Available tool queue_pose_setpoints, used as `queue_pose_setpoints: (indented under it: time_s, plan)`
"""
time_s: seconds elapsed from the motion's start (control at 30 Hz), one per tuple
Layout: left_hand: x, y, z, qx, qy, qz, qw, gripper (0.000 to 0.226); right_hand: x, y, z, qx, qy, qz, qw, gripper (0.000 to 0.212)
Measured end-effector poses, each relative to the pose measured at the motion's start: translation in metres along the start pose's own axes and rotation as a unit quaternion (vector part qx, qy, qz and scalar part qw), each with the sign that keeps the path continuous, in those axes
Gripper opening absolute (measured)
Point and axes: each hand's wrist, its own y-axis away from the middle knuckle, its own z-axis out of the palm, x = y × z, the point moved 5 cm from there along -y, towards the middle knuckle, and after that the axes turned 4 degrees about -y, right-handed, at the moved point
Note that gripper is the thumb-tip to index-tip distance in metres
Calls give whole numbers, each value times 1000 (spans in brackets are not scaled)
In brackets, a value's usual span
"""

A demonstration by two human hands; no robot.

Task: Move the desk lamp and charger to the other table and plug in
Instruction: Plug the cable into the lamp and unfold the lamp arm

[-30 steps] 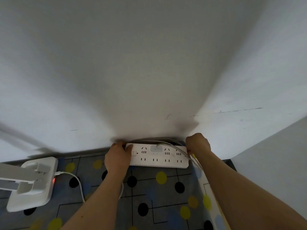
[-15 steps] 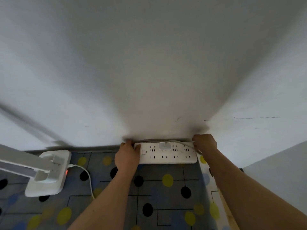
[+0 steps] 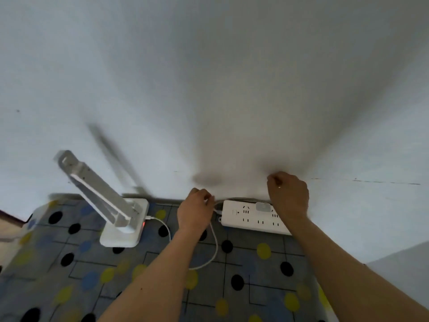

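Observation:
A white desk lamp (image 3: 124, 231) stands on the patterned table with its arm folded low and a red light on its base. Its white cable (image 3: 214, 249) loops across the cloth up to my left hand (image 3: 196, 211), which pinches it beside the left end of a white power strip (image 3: 246, 219). The strip lies against the wall, and a small white charger (image 3: 262, 206) sits plugged into its top row. My right hand (image 3: 289, 197) is curled into a fist over the strip's right end, touching the wall. Nothing shows in that fist.
The tablecloth (image 3: 92, 275) is grey-blue with black, yellow and blue dots. A white wall (image 3: 209, 89) rises directly behind the strip and lamp. The table's left corner (image 3: 30, 217) and right edge (image 3: 325, 300) are in view. A grey cord runs behind the strip.
My left hand left the strip's left end and took the white cable. My right hand rose from the strip's right end. The view swung, bringing the lamp further into the picture.

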Motion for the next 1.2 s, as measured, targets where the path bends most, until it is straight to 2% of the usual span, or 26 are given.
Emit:
queue_pose_setpoints:
  time_s: [0.2, 0.4, 0.63, 0.8, 0.83, 0.93, 1.0, 1.2]
  plan:
    - [-53, 13, -47, 8, 7, 21, 1000, 23, -55, 32, 42, -78, -1, -46, 996, 19]
    - [-100, 34, -79, 44, 28, 36, 998, 23, -99, 62, 84, -124, -25, -70, 990, 18]
    - [-178, 52, -124, 94, 31, -58, 993, 38, -164, 92, 136, -196, -29, -118, 973, 17]
    - [-209, 48, -155, 135, 68, -72, 986, 19, -205, 112, 164, -252, -51, -138, 957, 13]
    - [-212, 45, -159, 130, 81, -73, 986, 24, -212, 116, 169, -264, -58, -137, 953, 16]
    - [-217, 29, -166, 70, 95, -50, 992, 62, -233, 125, 183, -306, -61, -134, 941, 32]
    - [-216, 19, -168, 24, 98, -32, 994, 75, -244, 129, 191, -327, -63, -137, 933, 38]
    - [-214, -2, -172, -59, 110, -15, 992, 72, -264, 131, 206, -339, -34, -157, 927, 33]
